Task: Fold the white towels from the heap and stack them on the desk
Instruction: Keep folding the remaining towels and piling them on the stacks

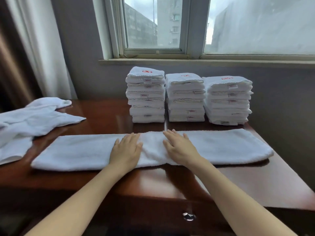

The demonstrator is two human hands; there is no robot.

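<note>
Both my palms lie flat on a long white towel.

My left hand point(125, 149) and right hand point(179, 147) press side by side, fingers straight, on the middle of the long folded white terry towel point(221, 147) stretched across the glossy reddish-brown wooden desk point(170, 183). Behind it stand three stacks of folded white towels point(186, 97) with red embroidery on top, under the grey-framed window point(196, 28). A loose heap of white towels point(30, 120) lies at my left.
</note>
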